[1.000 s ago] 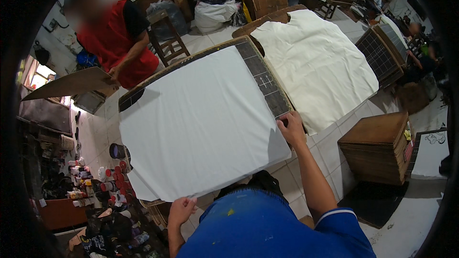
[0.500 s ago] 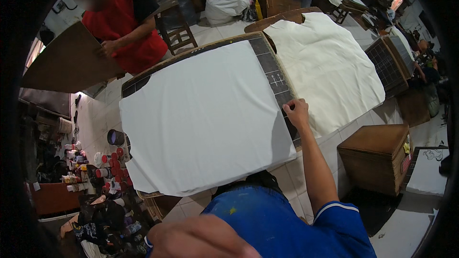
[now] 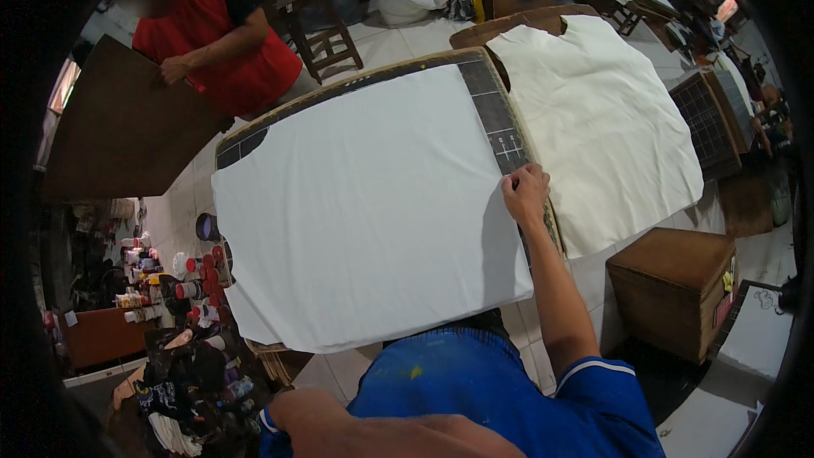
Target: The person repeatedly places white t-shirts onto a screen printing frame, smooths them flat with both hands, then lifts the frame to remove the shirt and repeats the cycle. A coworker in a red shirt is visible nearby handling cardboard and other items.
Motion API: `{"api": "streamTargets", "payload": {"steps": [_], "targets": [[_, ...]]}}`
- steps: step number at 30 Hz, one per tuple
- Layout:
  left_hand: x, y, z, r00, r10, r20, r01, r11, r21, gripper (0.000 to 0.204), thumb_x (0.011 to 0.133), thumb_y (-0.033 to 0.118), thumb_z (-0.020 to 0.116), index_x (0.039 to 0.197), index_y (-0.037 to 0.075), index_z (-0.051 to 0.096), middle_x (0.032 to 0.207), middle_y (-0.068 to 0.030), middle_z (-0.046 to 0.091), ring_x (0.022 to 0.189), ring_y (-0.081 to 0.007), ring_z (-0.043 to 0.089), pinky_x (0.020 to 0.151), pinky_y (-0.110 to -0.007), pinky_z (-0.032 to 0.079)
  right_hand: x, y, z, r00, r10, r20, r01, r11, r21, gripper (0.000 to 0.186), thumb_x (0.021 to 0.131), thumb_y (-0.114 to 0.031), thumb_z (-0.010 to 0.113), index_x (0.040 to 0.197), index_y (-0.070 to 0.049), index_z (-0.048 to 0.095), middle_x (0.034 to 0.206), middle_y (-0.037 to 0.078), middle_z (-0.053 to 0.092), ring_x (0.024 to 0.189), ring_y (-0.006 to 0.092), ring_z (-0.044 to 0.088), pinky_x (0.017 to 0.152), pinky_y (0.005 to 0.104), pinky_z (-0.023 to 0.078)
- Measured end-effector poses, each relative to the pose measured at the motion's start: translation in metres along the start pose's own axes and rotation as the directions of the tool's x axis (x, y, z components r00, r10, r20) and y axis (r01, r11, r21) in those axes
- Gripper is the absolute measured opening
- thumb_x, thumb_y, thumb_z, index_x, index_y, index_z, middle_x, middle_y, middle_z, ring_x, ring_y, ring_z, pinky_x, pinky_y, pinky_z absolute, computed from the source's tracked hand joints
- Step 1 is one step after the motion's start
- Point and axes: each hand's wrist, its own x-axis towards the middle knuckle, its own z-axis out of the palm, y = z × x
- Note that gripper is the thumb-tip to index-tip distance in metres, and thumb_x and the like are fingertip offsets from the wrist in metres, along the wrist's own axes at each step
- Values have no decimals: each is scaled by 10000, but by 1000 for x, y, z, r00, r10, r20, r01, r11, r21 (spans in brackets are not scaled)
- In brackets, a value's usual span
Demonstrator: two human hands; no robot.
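A white cut fabric panel [image 3: 365, 212] with a few soft creases lies spread over a dark board [image 3: 489, 106] marked with pale grid lines. My right hand [image 3: 527, 193] rests at the panel's right edge, over the board's border. Its fingers are curled in, and whatever they may hold is hidden. My left arm [image 3: 407, 437] crosses low in front of my waist. The left hand itself is out of the picture.
On the right, a cream fabric panel [image 3: 602, 136] covers another board. A brown wooden box [image 3: 670, 288] stands near right. Paint bottles [image 3: 199, 276] crowd the left floor. At far left, a person in red [image 3: 254, 68] holds a large brown board [image 3: 127, 127].
My right hand has come closer to the white panel's edge, its fingers more curled. My left arm has swung right and lower. The other person's brown board has shifted. The view has moved slightly.
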Motion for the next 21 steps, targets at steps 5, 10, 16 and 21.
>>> {"api": "streamTargets", "payload": {"steps": [5,10,16,21], "targets": [[-33,22,-96,944,-243,-223,330,693,641,628,975,472,678,1451,87,541,1461,-251,499,1285,-388,548,1048,-476,474,-3,-44,25,946,-286,-150,300,950,82,335,857,-94,732,1184,-77,657,1208,182,601,1183,382,537,1021,526,427],[-117,-27,-209,735,-171,-656,607,-263,750,676,947,383,713,1482,17,520,1600,-256,391,1468,-453,382,1210,-539,320,-20,-141,82,687,-702,188,618,701,356,606,898,-164,743,1451,-20,541,1550,211,474,1492,421,371,1241,534,285],[-193,-50,-242,711,-163,-684,437,-660,612,728,971,429,653,1547,21,473,1690,-268,254,1563,-515,159,1248,-658,112,47,-213,133,568,-782,256,747,620,238,687,1009,-401,624,1553,-31,427,1667,201,327,1572,397,242,1277,542,216],[-196,-55,-246,719,-123,-684,437,-685,583,714,958,455,650,1514,28,521,1670,-268,309,1553,-521,190,1243,-668,124,126,-212,152,596,-757,269,763,638,102,727,1018,-476,587,1561,-24,418,1682,203,306,1578,405,229,1284,542,199]]}}
